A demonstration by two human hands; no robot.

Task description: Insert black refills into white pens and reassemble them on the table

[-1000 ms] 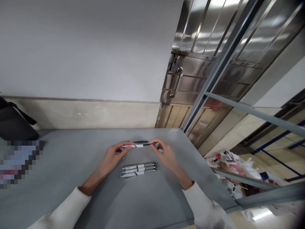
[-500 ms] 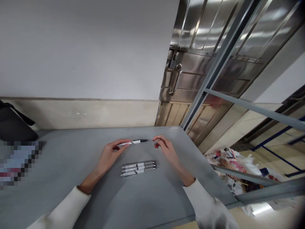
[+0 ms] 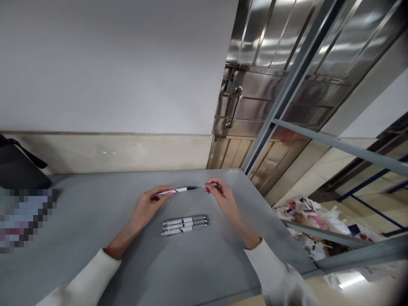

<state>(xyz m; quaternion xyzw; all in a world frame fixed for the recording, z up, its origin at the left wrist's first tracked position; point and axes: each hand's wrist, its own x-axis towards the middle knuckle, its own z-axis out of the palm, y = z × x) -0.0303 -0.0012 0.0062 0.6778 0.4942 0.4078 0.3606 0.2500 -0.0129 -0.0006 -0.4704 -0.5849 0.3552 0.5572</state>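
My left hand (image 3: pixel 155 199) pinches a white-and-black pen (image 3: pixel 177 191) by its rear end, holding it nearly level above the grey table. The pen's front is slim and dark, narrowing to a thin tip that points right. Beyond that tip, my right hand (image 3: pixel 219 193) is closed, thumb against fingers, on a small greyish tube-like pen part (image 3: pixel 213 184). Whether this part touches the pen's tip I cannot tell. Nearer to me, three similar pens (image 3: pixel 185 224) lie side by side on the table, their silvery tips to the right.
The grey table (image 3: pixel 143 272) meets a wall (image 3: pixel 127 151) at the back. A black bag (image 3: pixel 22 163) and a blurred-out item (image 3: pixel 25 219) are at the left. To the right rise a metal frame post (image 3: pixel 287 91) and a steel door; a shelf below holds assorted packages (image 3: pixel 315 216).
My right fingers have shifted slightly, and the greyish part between them now shows more plainly. My left hand, its pen and the three lying pens stay put.
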